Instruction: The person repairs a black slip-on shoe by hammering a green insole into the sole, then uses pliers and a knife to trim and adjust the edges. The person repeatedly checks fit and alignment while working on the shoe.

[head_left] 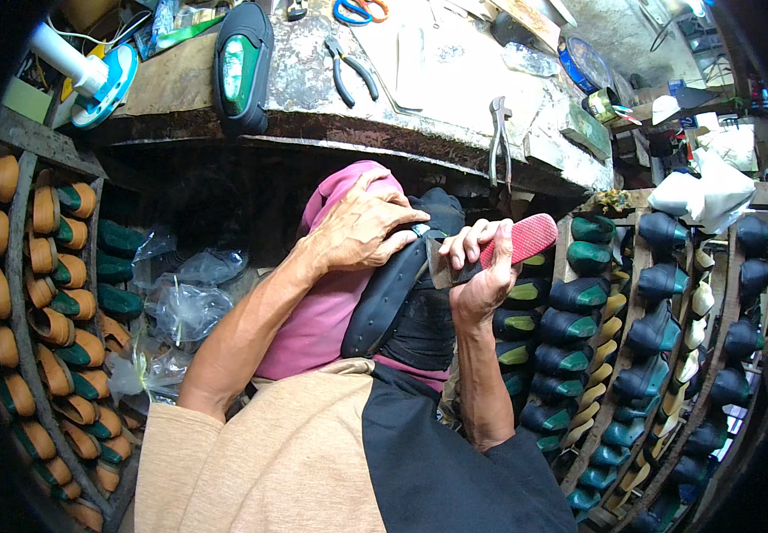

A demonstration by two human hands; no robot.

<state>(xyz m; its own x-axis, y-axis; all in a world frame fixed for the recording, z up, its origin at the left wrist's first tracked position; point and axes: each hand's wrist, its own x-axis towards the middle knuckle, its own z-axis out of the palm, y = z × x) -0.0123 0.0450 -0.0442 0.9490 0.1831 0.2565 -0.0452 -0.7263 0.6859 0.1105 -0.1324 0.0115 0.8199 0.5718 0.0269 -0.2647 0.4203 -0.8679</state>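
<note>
A black shoe (pixel 386 306) lies lengthwise across my lap, with small dots along its edge. My left hand (pixel 362 222) grips its far end, thumb and fingertips pressed together there around a small pale bit. In my right hand (pixel 482 266) is a knife-like tool (pixel 526 237) with a flat, red, textured handle, the fingers wrapped round it. Its short, flat metal part (pixel 440 264) points left and sits against or very close to the shoe's far right edge; contact is hard to tell. Pink cloth (pixel 300 333) and dark cloth cover my legs beneath the shoe.
Ahead stands a worn workbench (pixel 304 107) with a black shoe (pixel 244 67), pliers (pixel 348 73), pincers (pixel 499 142) at its edge and scissors (pixel 362 9). Racks of tan shoes (pixel 51 209) flank me on the left, dark shoes (pixel 659 280) on the right. Plastic bags (pixel 189 306) lie at left.
</note>
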